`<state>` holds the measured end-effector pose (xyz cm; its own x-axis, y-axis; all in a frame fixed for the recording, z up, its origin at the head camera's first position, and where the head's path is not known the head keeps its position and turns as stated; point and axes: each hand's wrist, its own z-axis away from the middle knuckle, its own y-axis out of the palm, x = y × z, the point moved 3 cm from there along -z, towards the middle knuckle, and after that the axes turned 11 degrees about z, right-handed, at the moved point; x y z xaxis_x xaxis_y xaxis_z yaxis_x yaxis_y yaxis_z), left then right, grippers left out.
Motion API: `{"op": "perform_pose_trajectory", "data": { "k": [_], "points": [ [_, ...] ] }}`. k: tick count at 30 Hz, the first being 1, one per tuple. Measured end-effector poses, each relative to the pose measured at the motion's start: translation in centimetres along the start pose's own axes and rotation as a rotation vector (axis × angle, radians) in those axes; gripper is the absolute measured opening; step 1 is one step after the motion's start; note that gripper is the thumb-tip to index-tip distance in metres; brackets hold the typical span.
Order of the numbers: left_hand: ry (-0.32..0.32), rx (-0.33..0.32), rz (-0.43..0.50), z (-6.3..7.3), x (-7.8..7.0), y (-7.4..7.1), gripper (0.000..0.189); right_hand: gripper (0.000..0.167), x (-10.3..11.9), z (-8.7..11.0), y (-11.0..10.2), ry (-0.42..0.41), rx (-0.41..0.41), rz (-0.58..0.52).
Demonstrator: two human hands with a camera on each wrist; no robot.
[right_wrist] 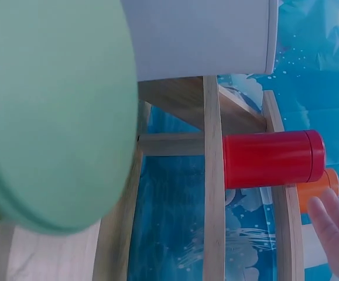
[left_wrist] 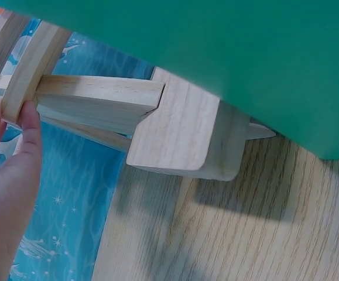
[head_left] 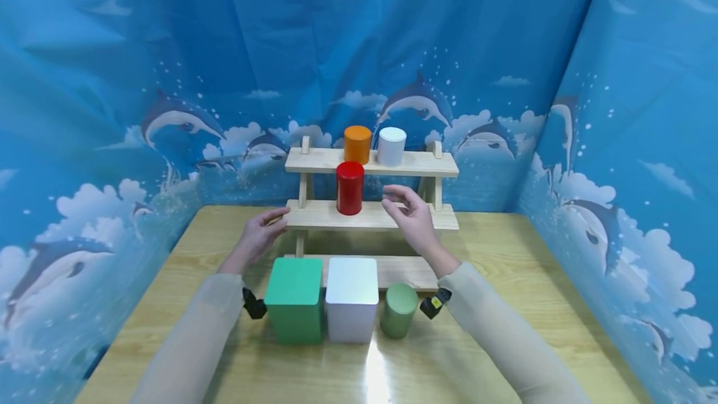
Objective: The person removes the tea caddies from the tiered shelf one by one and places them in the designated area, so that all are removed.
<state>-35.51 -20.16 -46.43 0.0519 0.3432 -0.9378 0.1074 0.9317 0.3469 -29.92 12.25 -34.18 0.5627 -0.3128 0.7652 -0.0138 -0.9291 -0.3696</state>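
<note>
A three-tier wooden shelf stand (head_left: 373, 217) faces me on the table. My left hand (head_left: 263, 232) is at the left end of its middle board; the left wrist view shows the thumb and fingers pinching that board's end (left_wrist: 37, 70). On the middle board stands a red cylindrical can (head_left: 350, 189). To the right of the can, my right hand (head_left: 412, 217) is held above the same board, fingers loosely bent and nothing in them. An orange can (head_left: 357, 145) and a white can (head_left: 391, 147) stand on the top board.
In front of the stand are a green box (head_left: 294, 301), a white box (head_left: 352, 301) and a pale green can (head_left: 399, 310), between my forearms. Blue dolphin-print curtains (head_left: 314, 36) enclose the wooden table (head_left: 477, 341) at the back and sides.
</note>
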Motion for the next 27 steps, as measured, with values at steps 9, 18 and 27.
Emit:
{"op": "perform_pose_trajectory", "data": {
  "k": [9,18,27],
  "points": [
    [-0.014,0.011,0.003,0.1,-0.1,-0.1,0.050,0.041,-0.7,-1.1,0.7,0.067,0.101,0.077],
    [-0.035,0.021,0.005,0.9,-1.0,0.7,0.046,0.058,-2.9,-3.0,1.7,0.147,0.188,0.125],
    [-0.015,0.002,-0.003,0.1,-0.1,0.0,0.048,0.064,-4.9,-4.8,3.2,0.154,0.219,0.117]
  ]
}}
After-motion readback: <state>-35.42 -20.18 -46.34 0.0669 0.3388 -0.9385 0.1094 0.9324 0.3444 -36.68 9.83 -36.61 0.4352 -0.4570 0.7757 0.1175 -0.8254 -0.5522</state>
